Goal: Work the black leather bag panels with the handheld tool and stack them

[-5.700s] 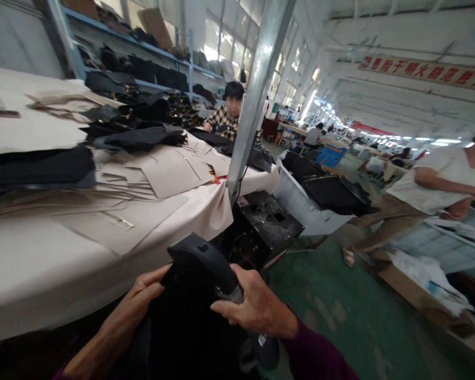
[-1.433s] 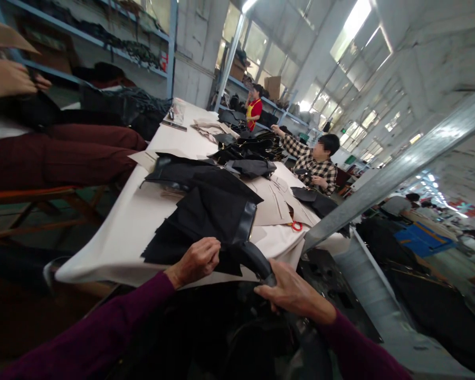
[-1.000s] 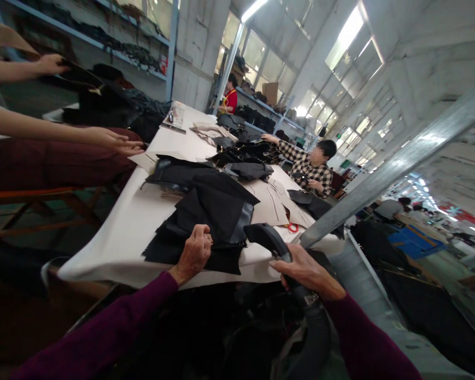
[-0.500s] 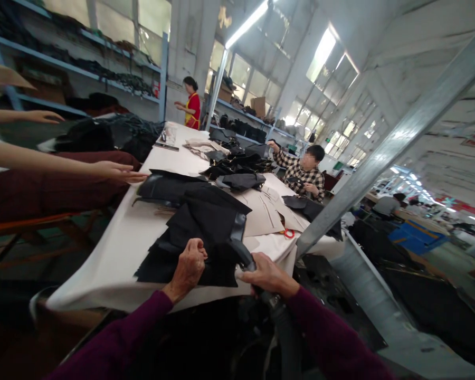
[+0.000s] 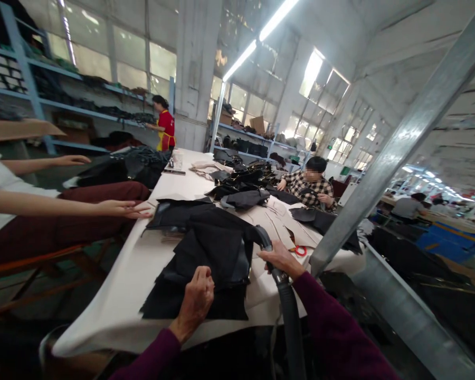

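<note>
Hose (image 5: 290,311) sits in your right hand (image 5: 280,257), fingers wrapped round it; at its eight o'clock, your left hand (image 5: 198,296) curls over black fabric (image 5: 216,248), whether pinching I cannot tell.

Matt cloth (image 5: 211,240) beyond the left hand (image 5: 196,298) carries a smooth, glossy edge strip (image 5: 240,261). The nozzle (image 5: 263,236) in the right hand (image 5: 279,257) appears dull plastic; the post (image 5: 399,148) to that hand's right is smooth, shiny metal.
</note>
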A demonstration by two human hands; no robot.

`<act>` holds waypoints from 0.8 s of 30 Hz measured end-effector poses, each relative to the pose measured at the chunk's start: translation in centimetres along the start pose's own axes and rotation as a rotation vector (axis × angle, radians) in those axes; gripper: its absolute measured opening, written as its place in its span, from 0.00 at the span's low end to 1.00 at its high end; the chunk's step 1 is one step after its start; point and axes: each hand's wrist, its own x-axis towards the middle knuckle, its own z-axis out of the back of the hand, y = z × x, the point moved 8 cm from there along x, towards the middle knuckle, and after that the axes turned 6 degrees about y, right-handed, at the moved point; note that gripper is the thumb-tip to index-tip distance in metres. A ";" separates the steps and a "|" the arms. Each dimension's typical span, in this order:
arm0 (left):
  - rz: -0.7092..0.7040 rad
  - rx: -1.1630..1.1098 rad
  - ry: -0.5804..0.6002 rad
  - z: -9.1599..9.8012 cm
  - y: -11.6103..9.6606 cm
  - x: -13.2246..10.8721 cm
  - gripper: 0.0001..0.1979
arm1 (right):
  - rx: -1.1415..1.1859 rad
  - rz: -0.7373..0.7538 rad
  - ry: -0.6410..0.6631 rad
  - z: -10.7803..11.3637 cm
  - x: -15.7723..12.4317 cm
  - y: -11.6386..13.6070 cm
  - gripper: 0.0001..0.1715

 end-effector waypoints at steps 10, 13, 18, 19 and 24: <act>-0.045 0.063 0.012 -0.2 -0.6 0.0 0.08 | -0.012 -0.084 -0.003 -0.8 2.6 -0.8 0.09; -0.064 0.096 0.043 -0.6 -0.7 0.1 0.08 | 0.000 -0.086 -0.083 0.1 3.1 -0.4 0.10; -0.085 0.120 0.101 -0.8 -1.2 -0.1 0.09 | -0.001 -0.024 -0.128 2.3 -0.4 0.1 0.12; -0.111 0.133 0.121 -0.6 -1.6 -0.3 0.08 | 0.002 0.007 -0.105 2.2 -1.9 0.1 0.13; -0.593 0.338 0.332 0.0 -6.5 -3.8 0.28 | -0.036 0.046 -0.074 1.9 -8.6 -3.3 0.19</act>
